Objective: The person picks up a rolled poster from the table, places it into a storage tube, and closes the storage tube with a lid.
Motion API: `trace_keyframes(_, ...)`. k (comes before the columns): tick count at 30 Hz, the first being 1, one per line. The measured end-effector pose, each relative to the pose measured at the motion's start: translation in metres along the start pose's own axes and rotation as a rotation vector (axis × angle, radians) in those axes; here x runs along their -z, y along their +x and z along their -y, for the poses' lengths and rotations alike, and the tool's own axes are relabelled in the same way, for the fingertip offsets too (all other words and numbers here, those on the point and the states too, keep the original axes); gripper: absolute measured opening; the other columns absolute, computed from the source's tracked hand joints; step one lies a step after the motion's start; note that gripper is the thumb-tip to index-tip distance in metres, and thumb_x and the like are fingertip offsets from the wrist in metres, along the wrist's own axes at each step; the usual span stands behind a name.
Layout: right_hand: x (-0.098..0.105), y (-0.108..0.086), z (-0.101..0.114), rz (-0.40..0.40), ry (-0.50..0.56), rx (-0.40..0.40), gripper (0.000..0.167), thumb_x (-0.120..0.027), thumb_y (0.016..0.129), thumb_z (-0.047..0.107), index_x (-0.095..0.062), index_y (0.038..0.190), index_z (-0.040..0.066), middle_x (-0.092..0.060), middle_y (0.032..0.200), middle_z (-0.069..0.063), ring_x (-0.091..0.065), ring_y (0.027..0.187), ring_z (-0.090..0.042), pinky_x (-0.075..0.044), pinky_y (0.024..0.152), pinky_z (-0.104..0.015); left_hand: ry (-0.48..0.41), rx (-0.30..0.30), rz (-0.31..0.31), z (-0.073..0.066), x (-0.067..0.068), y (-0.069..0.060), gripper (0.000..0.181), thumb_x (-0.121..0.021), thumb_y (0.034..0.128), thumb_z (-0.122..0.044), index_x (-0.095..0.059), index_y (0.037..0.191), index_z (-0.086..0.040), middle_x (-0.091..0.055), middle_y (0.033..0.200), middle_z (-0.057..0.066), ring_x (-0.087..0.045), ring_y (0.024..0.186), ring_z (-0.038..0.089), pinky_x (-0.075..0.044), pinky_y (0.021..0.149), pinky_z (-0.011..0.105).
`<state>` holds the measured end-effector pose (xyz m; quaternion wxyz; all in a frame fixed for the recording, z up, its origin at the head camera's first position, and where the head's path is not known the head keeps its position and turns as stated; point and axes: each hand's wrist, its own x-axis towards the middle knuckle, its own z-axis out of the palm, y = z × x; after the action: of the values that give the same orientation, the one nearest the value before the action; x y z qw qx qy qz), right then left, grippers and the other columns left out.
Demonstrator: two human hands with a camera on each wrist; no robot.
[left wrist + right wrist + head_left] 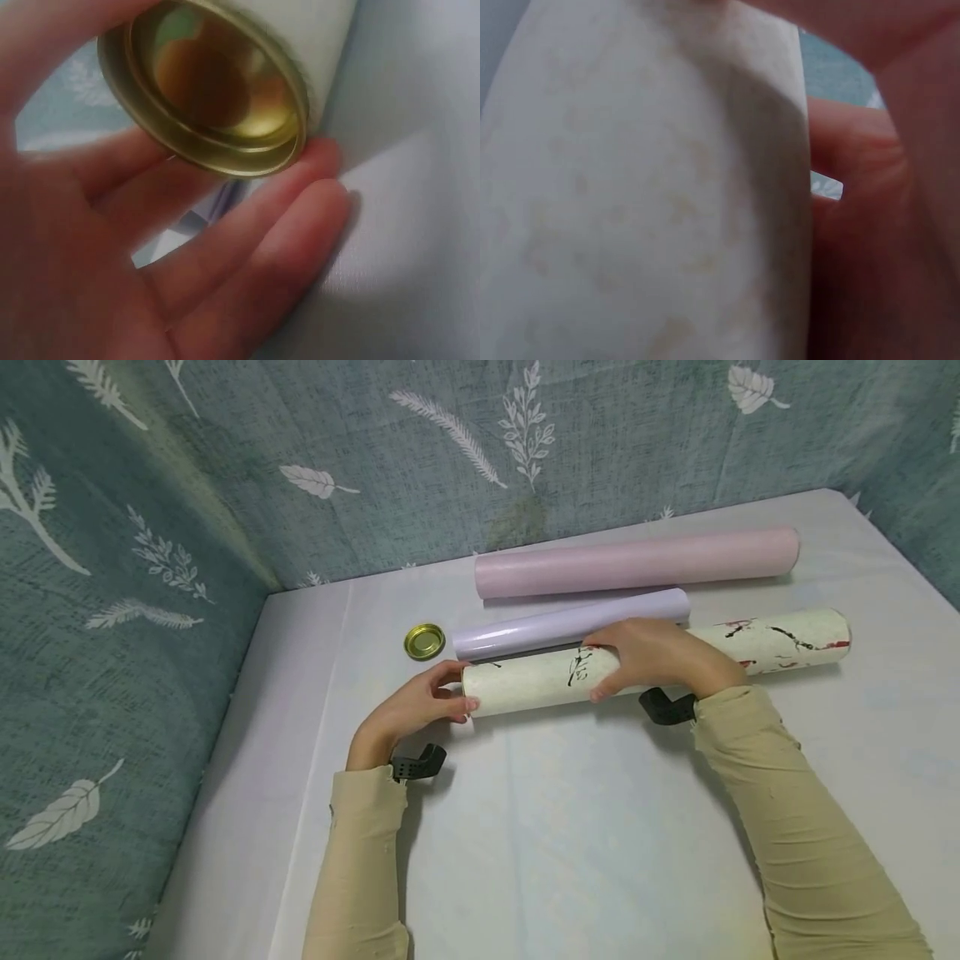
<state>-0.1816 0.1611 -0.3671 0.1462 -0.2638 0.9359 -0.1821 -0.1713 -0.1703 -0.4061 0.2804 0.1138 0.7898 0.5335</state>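
A long cream tube (525,683) with black and red branch-like markings lies across the table in the head view. At its left end, my left hand (411,706) grips the rim with thumb and fingers. The left wrist view shows a gold metal lid (217,82) seated in that end, with fingers (277,232) around it. Farther right, my right hand (651,653) holds the tube around its middle, thumb at the front. In the right wrist view the tube's pale mottled surface (645,180) fills much of the picture, with the right hand (885,195) beside it.
Just behind the cream tube lies a shorter glossy lilac tube (562,625). A pink tube (637,562) lies farther back. A loose gold lid (424,642) rests left of the lilac tube. Green leaf-patterned cloth (450,460) borders the white table (570,843).
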Motion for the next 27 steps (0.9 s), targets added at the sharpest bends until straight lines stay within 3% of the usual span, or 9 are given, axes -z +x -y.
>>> trace_keyframes(5, 0.0006, -0.0022, 0.0004, 0.026, -0.006, -0.011, 0.082, -0.073, 0.062, 0.054, -0.050, 0.126, 0.008, -0.050, 0.127, -0.009, -0.042, 0.117, -0.030, -0.033, 0.094, -0.046, 0.158, -0.030, 0.019, -0.0007, 0.0000, -0.0005, 0.061, -0.070, 0.0727, -0.044, -0.044, 0.124, -0.022, -0.055, 0.111, 0.001, -0.052, 0.102, 0.015, -0.042, 0.084, 0.034)
trace_keyframes(7, 0.0006, -0.0025, 0.0008, 0.032, -0.009, -0.011, 0.082, -0.073, 0.062, 0.054, -0.050, 0.126, 0.008, -0.049, 0.127, -0.009, -0.042, 0.117, -0.030, -0.032, 0.094, -0.046, 0.182, -0.036, 0.020, -0.0009, 0.0001, -0.0007, 0.061, -0.069, 0.0727, -0.046, -0.044, 0.124, -0.023, -0.055, 0.111, 0.001, -0.052, 0.101, 0.015, -0.041, 0.085, 0.035)
trace_keyframes(20, -0.0019, -0.0003, 0.0061, 0.047, -0.028, -0.011, 0.079, -0.074, 0.061, 0.052, -0.052, 0.123, 0.008, -0.053, 0.121, -0.009, -0.047, 0.111, -0.029, -0.035, 0.091, -0.044, 0.224, -0.005, 0.013, -0.0027, 0.0011, -0.0049, 0.060, -0.067, 0.0738, -0.049, -0.044, 0.126, -0.030, -0.056, 0.110, -0.001, -0.051, 0.101, 0.014, -0.039, 0.088, 0.035)
trace_keyframes(27, -0.0025, 0.0009, 0.0052, 0.052, -0.011, -0.014, 0.080, -0.074, 0.063, 0.051, -0.048, 0.127, 0.011, -0.050, 0.126, -0.010, -0.043, 0.116, -0.031, -0.032, 0.094, -0.046, 0.214, -0.023, -0.001, -0.0027, 0.0017, -0.0046, 0.057, -0.068, 0.0731, -0.048, -0.045, 0.123, -0.035, -0.056, 0.110, -0.002, -0.051, 0.102, 0.012, -0.040, 0.086, 0.035)
